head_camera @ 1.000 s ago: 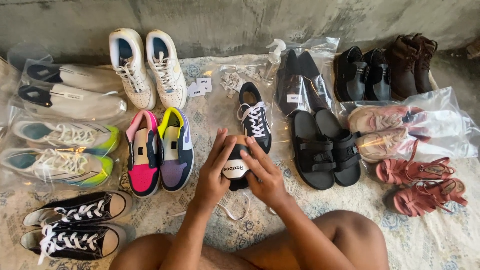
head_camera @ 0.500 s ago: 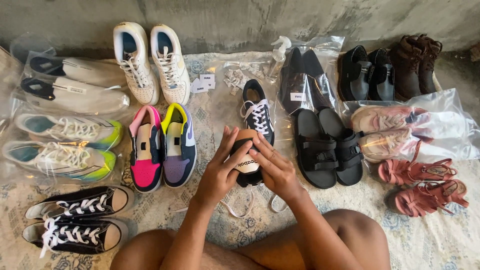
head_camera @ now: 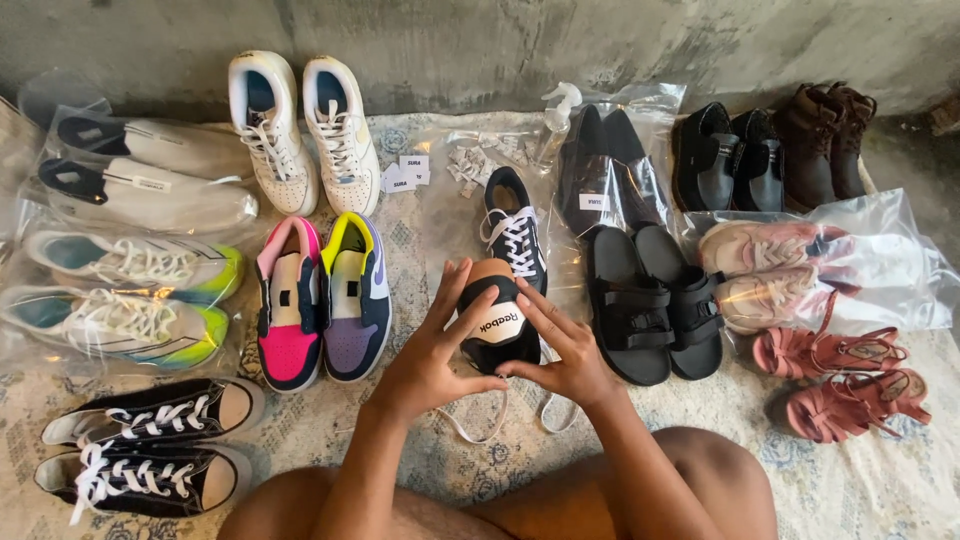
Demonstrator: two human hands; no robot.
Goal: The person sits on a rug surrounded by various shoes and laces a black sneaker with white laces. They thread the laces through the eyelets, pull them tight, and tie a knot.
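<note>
Both my hands hold a black sneaker (head_camera: 495, 320) upright by its heel, low in the middle of the view; its brown sole edge points away and white laces hang below it. My left hand (head_camera: 432, 345) wraps the sneaker's left side with the fingers spread up over it. My right hand (head_camera: 568, 350) grips the right side with the fingertips on the heel. The matching black sneaker with white laces (head_camera: 513, 228) lies on the mat just beyond my hands.
Many pairs lie in rows on a patterned mat (head_camera: 850, 480): white sneakers (head_camera: 300, 130), a pink and a yellow-purple pair (head_camera: 320, 300), black canvas shoes (head_camera: 140, 440), bagged trainers (head_camera: 120, 290), black sandals (head_camera: 650, 300), red sandals (head_camera: 850, 375), dark boots (head_camera: 770, 150). A concrete wall (head_camera: 480, 40) runs behind.
The sneaker has been tipped up in my hands, and my fingers have shifted around its heel. The view has moved slightly.
</note>
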